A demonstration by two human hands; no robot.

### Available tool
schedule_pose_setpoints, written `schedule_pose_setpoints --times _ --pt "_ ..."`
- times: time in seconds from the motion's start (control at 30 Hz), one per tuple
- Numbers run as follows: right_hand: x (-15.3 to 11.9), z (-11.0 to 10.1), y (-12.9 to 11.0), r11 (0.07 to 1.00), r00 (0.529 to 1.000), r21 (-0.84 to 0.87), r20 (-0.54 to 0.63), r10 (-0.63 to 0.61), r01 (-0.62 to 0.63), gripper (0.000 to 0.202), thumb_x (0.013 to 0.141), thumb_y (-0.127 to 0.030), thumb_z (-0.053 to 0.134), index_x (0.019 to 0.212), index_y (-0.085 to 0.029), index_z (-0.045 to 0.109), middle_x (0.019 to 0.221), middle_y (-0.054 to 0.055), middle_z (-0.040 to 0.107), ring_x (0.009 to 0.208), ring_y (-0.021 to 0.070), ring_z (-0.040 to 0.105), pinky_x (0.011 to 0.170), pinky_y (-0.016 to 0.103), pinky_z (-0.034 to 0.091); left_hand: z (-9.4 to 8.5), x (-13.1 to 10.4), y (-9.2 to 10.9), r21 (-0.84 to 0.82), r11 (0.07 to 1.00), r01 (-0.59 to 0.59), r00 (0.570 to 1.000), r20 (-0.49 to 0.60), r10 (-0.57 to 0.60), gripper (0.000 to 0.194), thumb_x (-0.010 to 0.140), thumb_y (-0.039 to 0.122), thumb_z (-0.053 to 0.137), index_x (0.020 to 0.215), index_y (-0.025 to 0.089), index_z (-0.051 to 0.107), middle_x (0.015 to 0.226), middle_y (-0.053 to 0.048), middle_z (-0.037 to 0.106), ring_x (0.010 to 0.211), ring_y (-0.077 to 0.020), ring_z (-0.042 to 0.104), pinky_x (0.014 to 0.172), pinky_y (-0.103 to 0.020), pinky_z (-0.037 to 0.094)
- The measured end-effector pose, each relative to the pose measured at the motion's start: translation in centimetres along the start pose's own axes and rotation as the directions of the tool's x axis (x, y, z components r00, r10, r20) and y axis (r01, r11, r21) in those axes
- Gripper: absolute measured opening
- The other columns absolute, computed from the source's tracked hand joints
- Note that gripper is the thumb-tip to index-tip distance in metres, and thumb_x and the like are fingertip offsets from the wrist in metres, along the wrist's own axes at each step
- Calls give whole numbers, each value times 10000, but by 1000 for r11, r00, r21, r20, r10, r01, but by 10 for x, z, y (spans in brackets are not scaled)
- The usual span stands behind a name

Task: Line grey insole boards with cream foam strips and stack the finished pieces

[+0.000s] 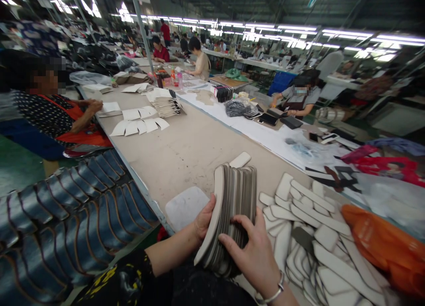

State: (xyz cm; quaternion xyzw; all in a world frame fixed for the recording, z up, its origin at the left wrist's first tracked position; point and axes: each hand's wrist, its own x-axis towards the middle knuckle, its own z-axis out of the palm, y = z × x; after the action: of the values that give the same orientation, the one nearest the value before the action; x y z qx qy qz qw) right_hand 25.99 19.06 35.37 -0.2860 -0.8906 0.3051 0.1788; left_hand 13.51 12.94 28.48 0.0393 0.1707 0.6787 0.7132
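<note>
A thick stack of long, round-ended strips point(237, 195), pale on the outer face and grey to brown along the edges, stands on edge above the near side of the table. My left hand point(203, 218) grips it from the left, fingers wrapped behind the pale outer strip. Against the right side and edges of the stack, my right hand point(257, 246) is closed on it, thumb and forefinger on the strip edges. One loose pale strip point(241, 159) lies just behind the stack. On the right is a heap of similar pale pieces point(328, 235).
A pale, rounded sheet point(187, 206) lies left of my hands. Curved dark-blue pieces point(96, 217) stand in rows at lower left. An orange bag point(385, 244) borders the heap. Across the table point(166, 164), a person in an orange apron point(71, 115) sits beside white pieces point(139, 124).
</note>
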Motion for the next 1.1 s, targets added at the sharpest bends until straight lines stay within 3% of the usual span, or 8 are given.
schedule_pose_setpoints --times 0.4,0.53,0.6,0.7,0.8,0.97,1.1 --pt "2 2 4 995 995 15 15 96 -96 369 626 -475 673 879 -223 583 1238 89 353 1076 261 484 898 390 436 -8 7 2 -76 996 56 998 8 -56 874 752 741 246 1193 41 525 1139 -180 610 1147 -301 498 992 -416 341" --pt "1 7 9 990 991 58 34 128 -130 345 649 -352 637 955 -226 541 1252 82 342 1166 267 417 958 393 392 -11 9 3 -80 993 90 996 -9 -91 886 744 745 264 1202 28 512 1093 -191 632 1098 -304 539 987 -433 355" --pt "1 12 16 984 988 89 3 156 -156 465 634 -254 599 1081 -220 477 1245 83 362 1227 267 355 1013 405 337 -13 11 3 -52 993 103 993 -50 -106 873 745 737 291 1196 23 515 1064 -194 645 1072 -305 559 981 -437 370" --pt "1 28 32 970 982 164 -18 186 -181 767 618 -203 576 1316 -183 260 1308 108 337 1284 256 281 1065 411 271 -18 17 -1 54 994 93 983 -166 -83 769 782 671 354 1198 47 522 1049 -175 658 1046 -286 583 974 -410 396" --pt "1 50 56 941 965 232 -19 260 -249 1003 616 -309 651 1403 -155 48 1381 152 258 1296 283 267 1050 424 297 -28 24 -7 152 981 119 963 -260 -76 682 799 621 397 1219 98 519 1068 -142 659 1032 -261 598 970 -376 415" --pt "-4 77 97 893 912 259 -84 401 -369 1026 617 -350 660 1414 -125 54 1302 180 368 1196 295 415 971 399 386 -46 42 -26 212 955 207 946 -293 -140 645 801 594 431 1188 88 537 1087 -142 650 1038 -244 596 975 -338 418" --pt "-23 67 126 916 915 108 -81 396 -387 1016 618 -285 636 1427 -187 30 1246 136 416 1066 261 514 879 357 447 -64 54 -41 317 916 245 937 -322 -139 548 797 537 497 1090 83 583 1011 -152 674 956 -246 630 878 -340 478"
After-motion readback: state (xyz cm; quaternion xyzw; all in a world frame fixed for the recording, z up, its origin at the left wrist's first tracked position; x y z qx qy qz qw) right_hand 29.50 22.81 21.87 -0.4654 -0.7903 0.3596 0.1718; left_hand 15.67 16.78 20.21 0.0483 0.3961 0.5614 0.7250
